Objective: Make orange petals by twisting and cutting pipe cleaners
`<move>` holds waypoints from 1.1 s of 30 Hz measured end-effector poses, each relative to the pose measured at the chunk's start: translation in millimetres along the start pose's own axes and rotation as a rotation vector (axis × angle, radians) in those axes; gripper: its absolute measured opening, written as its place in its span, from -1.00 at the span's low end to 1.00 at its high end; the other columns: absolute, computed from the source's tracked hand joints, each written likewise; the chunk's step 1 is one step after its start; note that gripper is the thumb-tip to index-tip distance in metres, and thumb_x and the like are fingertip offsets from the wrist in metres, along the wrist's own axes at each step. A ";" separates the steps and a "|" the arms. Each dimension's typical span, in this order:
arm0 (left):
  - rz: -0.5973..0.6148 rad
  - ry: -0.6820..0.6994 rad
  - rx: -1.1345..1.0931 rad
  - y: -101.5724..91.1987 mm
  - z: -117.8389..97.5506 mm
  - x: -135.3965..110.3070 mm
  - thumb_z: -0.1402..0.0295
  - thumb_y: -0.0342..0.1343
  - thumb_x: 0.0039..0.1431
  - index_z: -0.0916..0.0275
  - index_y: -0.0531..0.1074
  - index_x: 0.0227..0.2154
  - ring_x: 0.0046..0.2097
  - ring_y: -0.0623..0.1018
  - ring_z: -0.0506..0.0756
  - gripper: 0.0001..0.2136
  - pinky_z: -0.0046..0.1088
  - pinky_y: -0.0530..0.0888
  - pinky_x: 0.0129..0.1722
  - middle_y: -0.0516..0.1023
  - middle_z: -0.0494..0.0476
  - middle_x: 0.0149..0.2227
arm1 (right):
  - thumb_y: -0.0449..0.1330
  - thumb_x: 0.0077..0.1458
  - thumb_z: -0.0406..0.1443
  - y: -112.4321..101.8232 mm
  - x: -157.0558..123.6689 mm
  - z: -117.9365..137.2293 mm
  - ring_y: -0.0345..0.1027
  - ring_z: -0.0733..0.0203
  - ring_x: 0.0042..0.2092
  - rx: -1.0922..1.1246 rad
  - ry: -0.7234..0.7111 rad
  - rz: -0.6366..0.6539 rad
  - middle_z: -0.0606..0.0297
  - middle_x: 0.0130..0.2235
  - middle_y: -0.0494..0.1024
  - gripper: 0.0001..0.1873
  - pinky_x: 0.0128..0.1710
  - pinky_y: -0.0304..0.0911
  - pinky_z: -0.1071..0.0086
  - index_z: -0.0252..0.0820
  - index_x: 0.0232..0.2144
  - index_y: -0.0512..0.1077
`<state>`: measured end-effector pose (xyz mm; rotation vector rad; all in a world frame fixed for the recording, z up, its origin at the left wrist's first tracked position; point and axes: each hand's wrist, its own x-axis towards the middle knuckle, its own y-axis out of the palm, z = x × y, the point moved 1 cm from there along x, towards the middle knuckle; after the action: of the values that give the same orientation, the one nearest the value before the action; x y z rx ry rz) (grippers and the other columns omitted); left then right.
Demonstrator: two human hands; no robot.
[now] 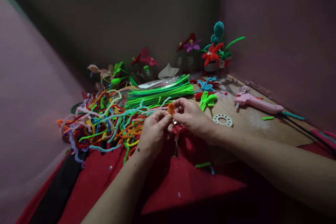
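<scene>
In the head view, a small orange pipe-cleaner piece (pixel 171 108), bent into a narrow petal-like shape, stands upright between my hands. My left hand (pixel 155 128) pinches its lower part from the left, fingertips closed. From the right, my right hand (pixel 191 116) closes on the same piece with thumb and fingers. Thin dark stems (pixel 176 151) hang below the fingertips; my fingers hide where they join the orange piece. Close behind my hands lies a bundle of green pipe cleaners (pixel 162 92). A bright green pipe-cleaner flower (pixel 208 100) rests beyond my right wrist.
Loose multicoloured pipe cleaners (pixel 105 119) are heaped at left. A pink glue gun (pixel 258 103) and a white ring with holes (pixel 223 120) lie on a brown board (pixel 254 126) at right. Finished pipe-cleaner flowers (pixel 211 54) stand along the back wall. Red cloth (pixel 168 189) covers the front.
</scene>
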<state>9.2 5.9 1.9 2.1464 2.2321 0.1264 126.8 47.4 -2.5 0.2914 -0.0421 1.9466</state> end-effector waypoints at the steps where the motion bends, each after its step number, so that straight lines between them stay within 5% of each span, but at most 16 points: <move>1: 0.007 -0.013 -0.001 1.1 -0.3 -0.6 0.36 0.13 0.00 0.28 0.26 -0.52 -0.72 0.23 -0.13 -0.85 -0.63 0.17 -0.71 0.30 -0.11 -0.71 | 0.15 -0.24 -0.48 -1.0 0.9 1.2 0.17 0.43 -0.52 -0.015 0.031 0.017 0.43 -0.51 0.31 -0.74 -0.55 0.13 0.52 -0.25 -0.38 0.27; 9: 0.049 -0.115 -0.023 2.1 0.5 -1.8 0.36 0.16 -0.03 0.30 0.28 -0.51 -0.70 0.20 -0.14 -0.84 -0.66 0.15 -0.69 0.27 -0.11 -0.72 | 0.20 -0.30 -0.46 -9.4 7.1 10.5 0.14 0.45 -0.65 -0.006 0.229 0.189 0.43 -0.63 0.30 -0.79 -0.68 0.03 0.53 -0.27 -0.50 0.29; 17: 0.017 0.014 0.066 5.4 -5.0 -3.7 0.39 0.19 -0.10 0.28 0.28 -0.49 -0.67 0.27 -0.14 -0.83 -0.68 0.20 -0.67 0.33 -0.09 -0.69 | 0.20 -0.14 -0.28 -11.8 5.4 10.1 0.15 0.43 -0.61 0.010 0.114 0.067 0.38 -0.63 0.34 -0.84 -0.64 0.08 0.51 -0.30 -0.57 0.35; 24: 0.158 -0.172 -0.019 3.0 -1.5 -3.3 0.30 0.14 -0.01 0.30 0.32 -0.39 -0.67 0.37 -0.05 -0.81 -0.62 0.26 -0.75 0.43 0.03 -0.63 | 0.23 -0.16 -0.27 -12.1 3.0 13.0 0.17 0.43 -0.60 0.006 0.100 -0.027 0.37 -0.64 0.37 -0.82 -0.60 0.07 0.50 -0.32 -0.63 0.39; 33: 0.083 -0.163 0.105 2.7 -5.6 -5.2 0.33 0.20 -0.11 0.29 0.34 -0.47 -0.75 0.29 -0.09 -0.82 -0.65 0.20 -0.85 0.40 -0.06 -0.67 | 0.19 -0.13 -0.35 -16.8 5.2 17.4 0.23 0.35 -0.53 -0.415 -0.109 -0.025 0.32 -0.61 0.43 -0.88 -0.50 0.13 0.44 -0.27 -0.64 0.45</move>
<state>11.5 0.7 7.6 2.2121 2.1059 -0.1610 143.6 55.7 13.7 0.1202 -0.5044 1.8443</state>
